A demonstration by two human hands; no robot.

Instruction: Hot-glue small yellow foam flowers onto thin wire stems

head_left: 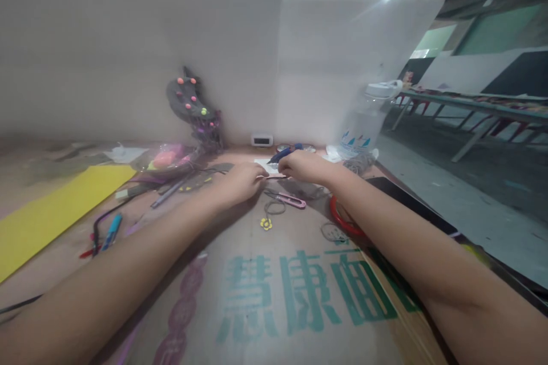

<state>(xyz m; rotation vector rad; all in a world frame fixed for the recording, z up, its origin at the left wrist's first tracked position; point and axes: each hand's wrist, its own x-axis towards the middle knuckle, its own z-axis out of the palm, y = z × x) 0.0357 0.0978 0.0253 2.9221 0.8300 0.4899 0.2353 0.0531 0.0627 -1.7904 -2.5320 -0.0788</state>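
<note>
Both my arms reach far forward over a cardboard sheet (274, 274) printed with green characters. My right hand (299, 166) is closed around a blue pen-shaped tool (283, 154) whose tip points down at a small white card (264, 165). My left hand (243, 180) is closed in a pinch at the edge of that card; what its fingers hold is too small to make out. Just in front of my hands lie pink thread snips (287, 199) and a small yellow flower piece (266, 223).
A yellow foam sheet (51, 211) lies at the left, with a blue marker (112, 230) and cables beside it. A dark decorated piece (190, 102) leans on the white partition (171, 40). A clear water jug (369, 120) and a red ring (342, 219) sit at the right.
</note>
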